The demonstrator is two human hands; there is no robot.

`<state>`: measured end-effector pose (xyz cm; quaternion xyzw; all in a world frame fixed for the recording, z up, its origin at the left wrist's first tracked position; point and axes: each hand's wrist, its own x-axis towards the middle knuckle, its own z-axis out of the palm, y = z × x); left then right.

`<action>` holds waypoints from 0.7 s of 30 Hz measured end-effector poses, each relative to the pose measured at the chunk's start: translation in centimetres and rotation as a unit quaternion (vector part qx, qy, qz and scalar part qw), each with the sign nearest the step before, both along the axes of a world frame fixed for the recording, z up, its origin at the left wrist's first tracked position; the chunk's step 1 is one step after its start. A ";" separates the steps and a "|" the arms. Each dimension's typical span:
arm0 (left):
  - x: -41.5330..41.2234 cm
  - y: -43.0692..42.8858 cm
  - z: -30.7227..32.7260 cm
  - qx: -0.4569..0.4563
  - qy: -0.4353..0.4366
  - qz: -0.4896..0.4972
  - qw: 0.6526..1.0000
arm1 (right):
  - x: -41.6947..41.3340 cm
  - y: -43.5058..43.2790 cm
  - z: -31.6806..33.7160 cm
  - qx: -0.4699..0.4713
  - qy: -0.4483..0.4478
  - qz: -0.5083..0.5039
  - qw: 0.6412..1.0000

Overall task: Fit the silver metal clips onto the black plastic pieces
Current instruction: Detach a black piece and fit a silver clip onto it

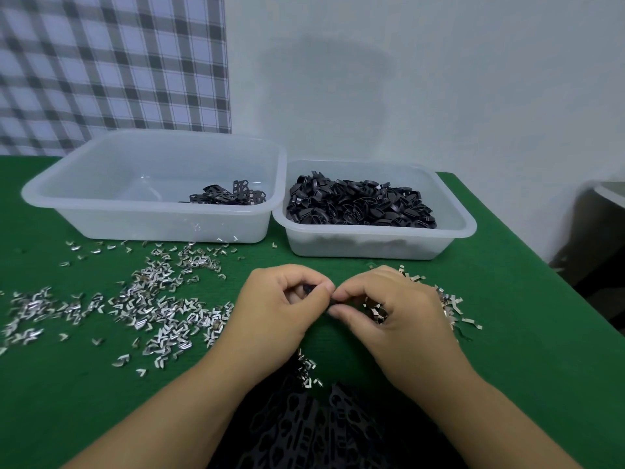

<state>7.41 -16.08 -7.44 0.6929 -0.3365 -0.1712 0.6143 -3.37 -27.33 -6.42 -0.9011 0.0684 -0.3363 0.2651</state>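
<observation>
Nearest, a heap of black strips [314,431] lies at the table [507,333] edge between the forearms. Above it, the left hand [274,313] and right hand [389,309] meet, fingertips pinched narrowly together on one small black piece [333,302]; the right palm also cups some clips. Silver clips [152,299] are scattered left and right of the hands. Farther back, the left tub [101,211] holds a few black parts, the right tub [453,231] many.

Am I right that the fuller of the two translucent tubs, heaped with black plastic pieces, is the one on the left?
Not quite: the head view shows the heaped tub on the right. The left tub holds only a few black pieces.
</observation>
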 end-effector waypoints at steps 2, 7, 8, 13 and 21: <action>0.0 0.1 0.0 -0.001 0.007 -0.004 1.000 | 0.0 0.0 0.0 0.007 -0.002 -0.001 1.000; -0.4 0.2 0.5 -0.010 -0.011 -0.031 0.999 | 0.1 -0.2 -0.2 0.019 -0.026 -0.033 0.999; -0.4 0.2 0.5 -0.013 -0.013 -0.035 0.999 | 0.1 -0.3 -0.2 0.023 -0.030 -0.037 0.999; -0.3 0.2 0.5 -0.032 -0.001 -0.036 0.999 | 0.2 -0.5 -0.3 0.042 -0.037 -0.021 0.998; -0.3 0.0 0.3 -0.024 0.001 0.014 1.000 | 0.2 -0.3 -0.5 0.068 -0.024 0.008 0.997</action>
